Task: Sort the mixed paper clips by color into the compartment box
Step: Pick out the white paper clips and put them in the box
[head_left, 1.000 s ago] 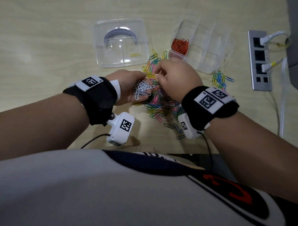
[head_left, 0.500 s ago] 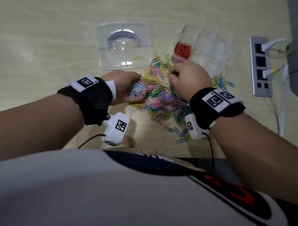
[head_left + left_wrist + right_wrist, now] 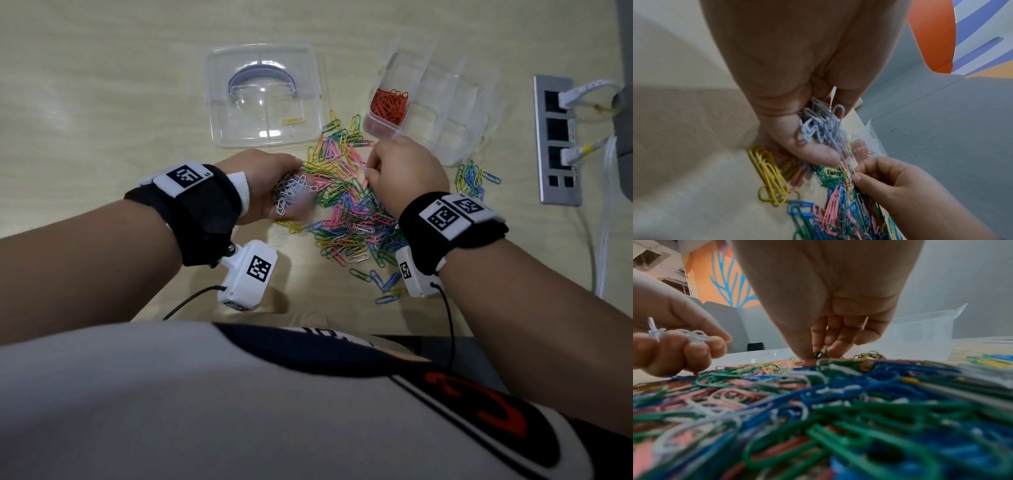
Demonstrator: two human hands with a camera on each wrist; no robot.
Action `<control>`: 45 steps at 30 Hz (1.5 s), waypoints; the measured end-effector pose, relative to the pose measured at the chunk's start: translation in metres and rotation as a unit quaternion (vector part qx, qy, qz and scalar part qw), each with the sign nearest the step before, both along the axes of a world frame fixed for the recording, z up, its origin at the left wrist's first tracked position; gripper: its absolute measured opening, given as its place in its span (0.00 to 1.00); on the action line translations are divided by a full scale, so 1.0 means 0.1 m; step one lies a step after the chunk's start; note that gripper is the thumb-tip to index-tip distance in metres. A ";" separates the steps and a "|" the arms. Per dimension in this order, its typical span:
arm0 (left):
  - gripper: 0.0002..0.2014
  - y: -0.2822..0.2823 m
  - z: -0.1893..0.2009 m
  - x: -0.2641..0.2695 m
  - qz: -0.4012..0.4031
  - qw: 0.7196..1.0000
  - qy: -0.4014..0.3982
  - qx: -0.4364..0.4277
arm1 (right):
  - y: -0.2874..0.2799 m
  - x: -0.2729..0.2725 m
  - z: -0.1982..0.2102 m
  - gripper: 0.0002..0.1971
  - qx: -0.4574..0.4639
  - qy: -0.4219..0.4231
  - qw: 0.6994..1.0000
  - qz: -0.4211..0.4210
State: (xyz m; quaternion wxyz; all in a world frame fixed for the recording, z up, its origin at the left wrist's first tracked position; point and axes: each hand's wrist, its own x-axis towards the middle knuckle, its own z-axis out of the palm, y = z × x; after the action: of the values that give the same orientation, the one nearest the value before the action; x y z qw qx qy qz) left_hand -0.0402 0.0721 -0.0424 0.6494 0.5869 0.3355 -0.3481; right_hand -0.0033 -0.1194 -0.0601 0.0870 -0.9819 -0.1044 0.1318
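My left hand [image 3: 291,181] sits palm-up at the left of the pile and holds a bunch of white paper clips [image 3: 292,195], gripped between thumb and curled fingers [image 3: 813,152]. A mixed pile of paper clips [image 3: 346,212] in pink, green, blue, yellow and white lies on the table. My right hand [image 3: 371,166] is down on the pile's far side, fingers curled, thumb and fingertips [image 3: 830,347] pinching a clip whose colour I cannot tell. The clear compartment box [image 3: 448,102] stands beyond it, with orange clips [image 3: 390,102] in its nearest-left compartment.
A clear lid [image 3: 263,96] lies at the back left with one yellow clip [image 3: 293,121] on it. A small group of clips [image 3: 472,178] lies right of my right hand. A grey power strip [image 3: 556,137] with white cables runs along the right edge.
My right hand left the white bunch in my left hand, moved right and away, and came down on the pile's far side. The left hand kept its bunch and barely moved.
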 end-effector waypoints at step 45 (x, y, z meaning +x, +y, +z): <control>0.12 -0.18 -0.01 -0.04 -0.020 1.000 -0.018 -0.015 | -0.23 -0.39 0.13 0.09 0.054 -0.003 0.998 -0.022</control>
State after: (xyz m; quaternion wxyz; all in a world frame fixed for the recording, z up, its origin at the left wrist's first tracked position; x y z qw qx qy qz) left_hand -0.0443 0.0539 -0.0430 0.6572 0.5895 0.3071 -0.3554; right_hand -0.0418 -0.1422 -0.0466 0.1422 -0.9783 -0.0900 0.1209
